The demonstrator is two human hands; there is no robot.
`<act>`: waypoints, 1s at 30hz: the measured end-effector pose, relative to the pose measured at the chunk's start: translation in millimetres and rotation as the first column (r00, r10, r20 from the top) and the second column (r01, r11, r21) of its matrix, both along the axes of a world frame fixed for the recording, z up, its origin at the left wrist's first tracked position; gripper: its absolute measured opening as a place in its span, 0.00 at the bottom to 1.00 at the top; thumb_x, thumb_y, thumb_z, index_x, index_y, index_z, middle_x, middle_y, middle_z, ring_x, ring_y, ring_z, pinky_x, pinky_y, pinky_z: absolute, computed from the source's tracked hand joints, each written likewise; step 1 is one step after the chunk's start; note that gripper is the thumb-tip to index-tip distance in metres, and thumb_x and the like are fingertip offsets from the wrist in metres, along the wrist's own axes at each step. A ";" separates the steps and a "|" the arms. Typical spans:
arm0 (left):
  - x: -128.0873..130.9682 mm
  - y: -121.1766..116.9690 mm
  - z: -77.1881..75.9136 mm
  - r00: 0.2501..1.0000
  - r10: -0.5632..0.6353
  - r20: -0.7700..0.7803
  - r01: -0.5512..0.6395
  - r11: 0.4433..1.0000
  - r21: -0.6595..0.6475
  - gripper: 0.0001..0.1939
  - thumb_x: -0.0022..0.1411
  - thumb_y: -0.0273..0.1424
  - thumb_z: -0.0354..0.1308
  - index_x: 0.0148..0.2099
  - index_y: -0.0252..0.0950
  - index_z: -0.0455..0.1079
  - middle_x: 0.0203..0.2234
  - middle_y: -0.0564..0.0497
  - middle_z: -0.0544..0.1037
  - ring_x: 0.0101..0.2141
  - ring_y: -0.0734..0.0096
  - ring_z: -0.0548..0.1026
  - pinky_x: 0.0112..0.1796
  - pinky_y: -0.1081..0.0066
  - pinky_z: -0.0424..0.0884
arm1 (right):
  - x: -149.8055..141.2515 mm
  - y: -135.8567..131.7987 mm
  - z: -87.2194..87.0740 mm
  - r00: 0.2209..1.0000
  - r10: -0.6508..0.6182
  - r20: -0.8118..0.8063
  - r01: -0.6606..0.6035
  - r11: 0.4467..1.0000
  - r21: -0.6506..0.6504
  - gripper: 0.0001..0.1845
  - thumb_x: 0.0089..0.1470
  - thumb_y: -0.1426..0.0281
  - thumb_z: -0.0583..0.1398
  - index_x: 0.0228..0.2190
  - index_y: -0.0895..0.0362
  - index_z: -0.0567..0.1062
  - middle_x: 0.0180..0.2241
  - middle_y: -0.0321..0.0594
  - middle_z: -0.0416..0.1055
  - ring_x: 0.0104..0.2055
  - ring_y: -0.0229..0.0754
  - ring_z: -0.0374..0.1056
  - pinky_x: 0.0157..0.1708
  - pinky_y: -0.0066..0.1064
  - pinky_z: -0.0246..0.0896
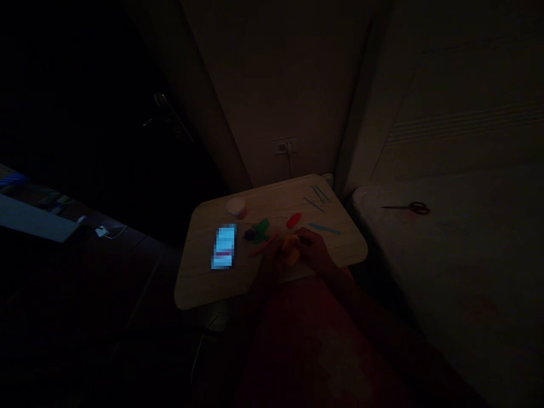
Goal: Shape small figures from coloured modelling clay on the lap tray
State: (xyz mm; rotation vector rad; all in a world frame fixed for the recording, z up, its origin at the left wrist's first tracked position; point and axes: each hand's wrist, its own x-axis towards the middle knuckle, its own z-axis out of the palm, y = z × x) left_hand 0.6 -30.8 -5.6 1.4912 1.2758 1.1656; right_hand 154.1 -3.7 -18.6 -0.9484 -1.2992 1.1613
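In dim light, both my hands meet at the near edge of a small wooden table point(199, 289). Between them is a yellow-orange lump of modelling clay point(291, 255). My right hand point(312, 247) has its fingers closed on the lump's upper right. On its other side, my left hand point(272, 258) is dark, and its fingers seem pressed against the clay. Just beyond lie a red piece of clay point(293, 220), a green piece point(262, 228) and a dark purple piece point(250, 234). A thin reddish strip point(262, 246) lies beside my left hand.
A lit phone point(224, 247) lies on the table's left, with a lidded tub point(237, 207) behind it. Right of my hands is a blue modelling tool point(324, 228); several thin sticks point(318, 195) lie farther back. Scissors point(410, 208) rest on the pale surface at right.
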 end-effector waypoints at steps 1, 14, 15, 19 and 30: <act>0.8 -0.3 -0.4 1.000 0.001 -0.008 -0.001 1.000 0.023 0.16 0.59 0.44 0.65 0.39 0.36 0.78 0.34 0.46 0.81 0.36 0.62 0.75 0.40 0.66 0.74 | 0.8 0.3 0.2 0.999 -0.037 -0.005 0.037 0.999 -0.027 0.17 0.50 0.54 0.67 0.27 0.55 0.77 0.30 0.40 0.73 0.33 0.43 0.68 0.34 0.32 0.64; -6.9 6.1 0.2 0.960 0.223 0.171 -0.207 0.972 -0.107 0.20 0.52 0.45 0.67 0.40 0.35 0.77 0.34 0.47 0.80 0.37 0.62 0.76 0.39 0.68 0.73 | 2.1 -0.7 -4.0 0.998 0.055 -0.011 -0.056 0.995 -0.079 0.21 0.50 0.50 0.66 0.36 0.54 0.76 0.34 0.41 0.76 0.35 0.45 0.71 0.33 0.31 0.67; -6.6 5.6 -0.2 0.959 0.224 0.174 -0.208 0.972 -0.106 0.20 0.51 0.45 0.67 0.40 0.35 0.77 0.35 0.47 0.80 0.38 0.62 0.76 0.39 0.68 0.73 | 2.0 -0.9 -3.0 0.998 0.067 0.004 -0.066 0.995 -0.072 0.20 0.51 0.51 0.65 0.35 0.55 0.77 0.33 0.41 0.76 0.35 0.44 0.70 0.33 0.32 0.67; -6.3 4.2 -4.3 0.951 0.256 0.174 -0.233 0.962 -0.144 0.21 0.50 0.44 0.69 0.41 0.35 0.77 0.38 0.46 0.80 0.40 0.60 0.76 0.42 0.66 0.73 | 3.4 -1.5 0.1 0.999 0.039 0.037 -0.036 0.997 -0.071 0.19 0.53 0.52 0.63 0.26 0.56 0.76 0.26 0.39 0.72 0.30 0.42 0.67 0.29 0.30 0.63; -9.6 8.0 -10.1 0.935 0.308 0.173 -0.283 0.947 -0.154 0.19 0.48 0.43 0.70 0.37 0.33 0.80 0.34 0.47 0.81 0.37 0.61 0.77 0.39 0.66 0.72 | 4.3 -1.6 -1.9 0.997 0.044 -0.064 -0.053 0.989 -0.137 0.24 0.51 0.49 0.65 0.23 0.57 0.75 0.23 0.37 0.70 0.26 0.39 0.65 0.26 0.29 0.60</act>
